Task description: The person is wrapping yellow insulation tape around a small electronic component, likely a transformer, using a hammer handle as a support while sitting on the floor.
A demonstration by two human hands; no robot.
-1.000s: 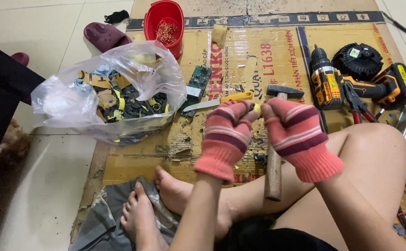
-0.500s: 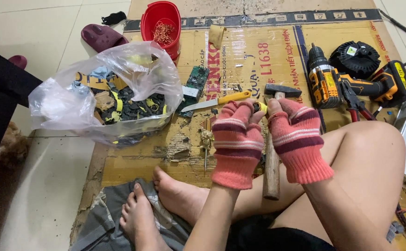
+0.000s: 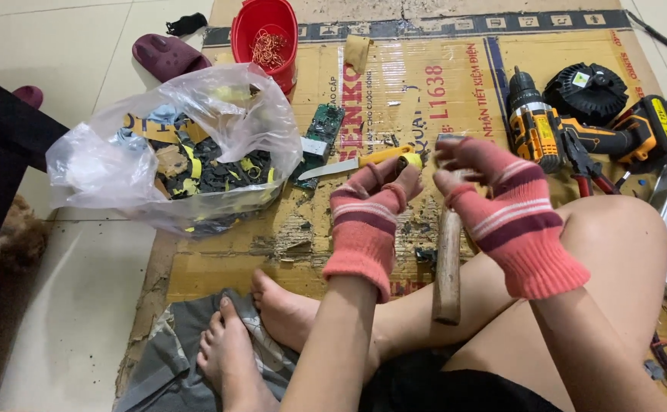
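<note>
Head view. Landmark: wooden-handled hammer point(image 3: 448, 263), lying on cardboard sheet point(image 3: 417, 69) between the knees.

Left hand point(image 3: 368, 217), red striped glove, just left of hammer handle, fingers curled; contents of grip not discernible, cannot tell. Right hand point(image 3: 501, 202), matching glove, just right of hammer and raised, fingers bent inward; grip likewise cannot tell.

Yellow-handled knife point(image 3: 360, 162) above-left of hammer. Clear plastic bag point(image 3: 173, 149) of scraps far left. Red bucket point(image 3: 265, 30) up-left. Cordless drill point(image 3: 570, 133) upper right.
</note>
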